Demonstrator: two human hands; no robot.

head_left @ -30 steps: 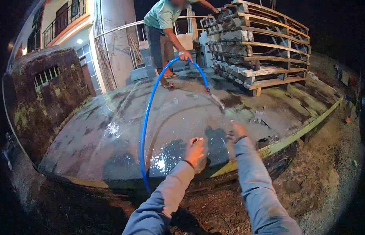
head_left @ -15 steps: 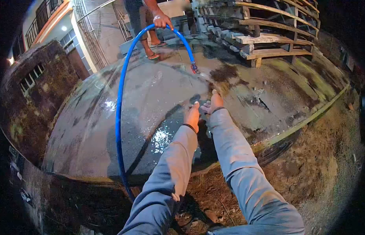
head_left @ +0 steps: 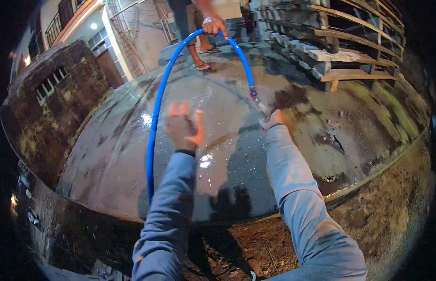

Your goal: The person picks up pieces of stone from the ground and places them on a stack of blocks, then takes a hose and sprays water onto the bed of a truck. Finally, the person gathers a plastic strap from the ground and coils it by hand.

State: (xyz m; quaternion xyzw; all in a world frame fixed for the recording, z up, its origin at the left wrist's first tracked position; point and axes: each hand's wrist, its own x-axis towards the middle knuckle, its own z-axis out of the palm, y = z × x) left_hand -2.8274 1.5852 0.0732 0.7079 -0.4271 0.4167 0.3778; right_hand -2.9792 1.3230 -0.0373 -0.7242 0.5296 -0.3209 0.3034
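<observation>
My left hand [head_left: 184,127] is raised over the wet concrete slab [head_left: 110,173], fingers apart and holding nothing; it is slightly blurred. Farther right, my right hand [head_left: 273,119] reaches into the water [head_left: 262,107] running from the end of a blue hose [head_left: 155,117]. Its fingers look loosely extended and are partly hidden, with no object visible in them. The hose's end fitting [head_left: 253,93] hangs just beyond my right hand. Another person's hand [head_left: 214,26] grips the hose at the top of its arc.
Stacked wooden pallets [head_left: 349,61] stand at the back right. On the left is a mossy block wall [head_left: 54,112] with a slatted opening. Bare soil [head_left: 255,243] lies below the slab's near edge. The other person's sandalled foot [head_left: 201,65] is on the slab.
My hands, close together before, are now apart: the left has moved left and up, fingers spread. The right has come into the water by the hose end. The view has shifted slightly.
</observation>
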